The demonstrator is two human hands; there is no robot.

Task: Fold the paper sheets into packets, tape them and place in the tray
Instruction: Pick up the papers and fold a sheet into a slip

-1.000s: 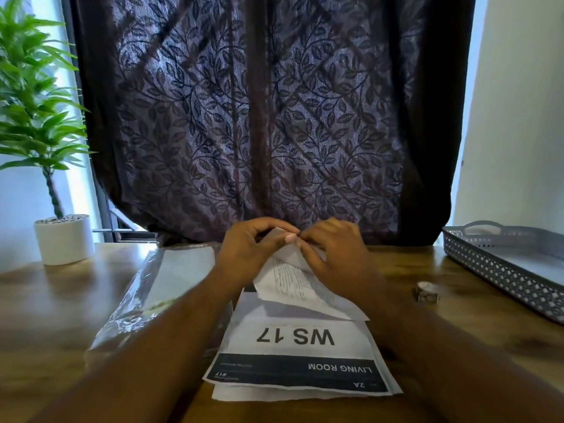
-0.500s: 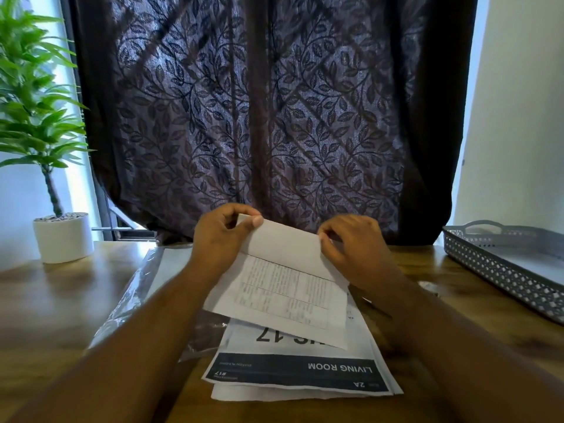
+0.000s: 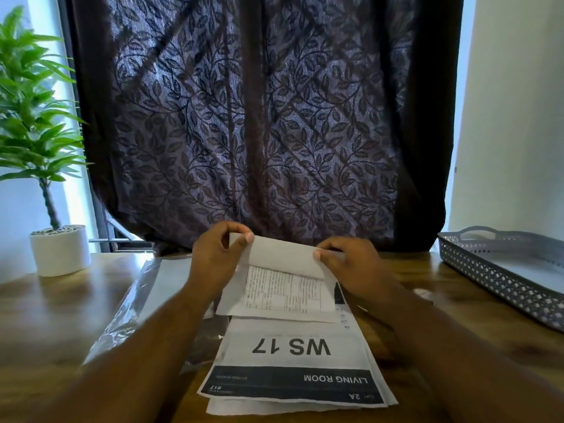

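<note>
A white paper sheet [image 3: 283,279] printed with a table is held just above the table's middle, its far part folded over toward me. My left hand [image 3: 215,257] pinches its upper left corner and my right hand [image 3: 351,267] pinches the folded edge at the upper right. Under it lies a stack of paper sheets [image 3: 293,374], the top one reading "WS 17" and "LIVING ROOM". A grey perforated tray [image 3: 500,282] stands at the right. A small roll of tape [image 3: 424,293] peeks out just behind my right forearm.
A clear plastic sleeve [image 3: 137,303] lies to the left of the stack on the wooden table [image 3: 61,315]. A potted plant [image 3: 58,248] stands at the far left. A dark leaf-patterned curtain [image 3: 259,117] hangs behind the table.
The sheet went from bunched between both hands to spread wide. My hands moved apart and the far part has come further over toward me.
</note>
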